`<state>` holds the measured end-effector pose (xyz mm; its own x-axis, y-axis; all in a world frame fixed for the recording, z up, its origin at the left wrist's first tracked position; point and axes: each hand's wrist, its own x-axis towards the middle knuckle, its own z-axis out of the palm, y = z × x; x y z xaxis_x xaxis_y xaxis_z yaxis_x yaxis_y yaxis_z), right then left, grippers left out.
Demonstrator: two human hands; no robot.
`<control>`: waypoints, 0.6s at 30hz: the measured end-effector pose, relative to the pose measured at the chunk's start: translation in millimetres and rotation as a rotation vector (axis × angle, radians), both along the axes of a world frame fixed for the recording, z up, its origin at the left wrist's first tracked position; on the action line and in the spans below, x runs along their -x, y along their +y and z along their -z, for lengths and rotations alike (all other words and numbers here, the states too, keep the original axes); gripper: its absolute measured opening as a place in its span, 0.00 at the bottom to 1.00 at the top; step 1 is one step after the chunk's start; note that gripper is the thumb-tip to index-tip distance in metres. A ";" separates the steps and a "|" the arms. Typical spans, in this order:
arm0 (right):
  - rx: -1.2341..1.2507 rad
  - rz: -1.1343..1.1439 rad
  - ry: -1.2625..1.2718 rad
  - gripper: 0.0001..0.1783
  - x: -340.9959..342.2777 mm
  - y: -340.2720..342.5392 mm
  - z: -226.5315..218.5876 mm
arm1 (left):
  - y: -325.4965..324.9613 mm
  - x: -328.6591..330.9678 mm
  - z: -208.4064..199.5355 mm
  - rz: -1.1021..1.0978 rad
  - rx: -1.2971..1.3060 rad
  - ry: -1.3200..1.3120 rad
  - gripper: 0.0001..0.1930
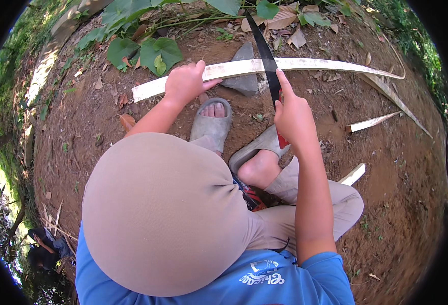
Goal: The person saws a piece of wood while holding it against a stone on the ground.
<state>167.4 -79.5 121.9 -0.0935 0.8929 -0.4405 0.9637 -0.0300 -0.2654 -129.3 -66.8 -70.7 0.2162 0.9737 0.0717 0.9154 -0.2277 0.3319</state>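
A long, pale strip of wood (pixel 305 63) lies across a grey stone (pixel 243 84) on the ground in front of my feet. My left hand (pixel 186 83) is wrapped over the strip left of the stone, pressing it with the thumb stretched to the right. In my right hand (pixel 294 117) is a hand saw (pixel 265 53) with a black blade and a red handle. My right index finger points forward along the saw. The blade crosses the strip just right of the stone, its tip toward the leaves at the far side.
Green leafy plants (pixel 160 53) and dry leaves (pixel 285 19) border the far side. Wood offcuts lie at the right, among them a short piece (pixel 371 122) and another by my knee (pixel 353 174). My sandalled feet (pixel 212 122) rest close to the stone. A person (pixel 48 249) is at the far left.
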 end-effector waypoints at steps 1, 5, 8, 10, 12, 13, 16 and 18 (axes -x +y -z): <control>0.007 0.010 0.006 0.51 1.3 0.0 -3.2 | 0.1 -0.5 -0.9 0.001 -0.007 -0.003 0.36; 0.101 -0.011 -0.098 0.52 6.6 -6.0 -7.6 | 0.3 -1.0 -3.0 0.008 0.001 0.004 0.35; 0.038 -0.025 -0.125 0.52 9.3 -15.1 -4.1 | 0.0 0.7 -2.2 0.004 -0.013 0.001 0.35; 0.030 -0.017 -0.128 0.52 9.4 -18.3 0.9 | 0.7 0.1 -0.5 0.001 -0.021 -0.002 0.36; 0.007 -0.029 -0.091 0.52 7.1 -21.7 4.8 | 0.7 -1.0 0.6 -0.001 -0.011 -0.005 0.36; 0.009 -0.015 -0.110 0.52 4.3 -24.6 5.2 | 0.4 -1.7 0.6 -0.003 -0.004 0.006 0.36; -0.011 -0.011 -0.092 0.53 -3.7 -33.7 8.0 | 2.1 -1.0 -1.1 0.001 0.009 0.033 0.36; -0.017 -0.001 -0.122 0.53 -8.3 -42.0 12.3 | 1.2 -1.1 -1.7 0.001 0.026 0.036 0.36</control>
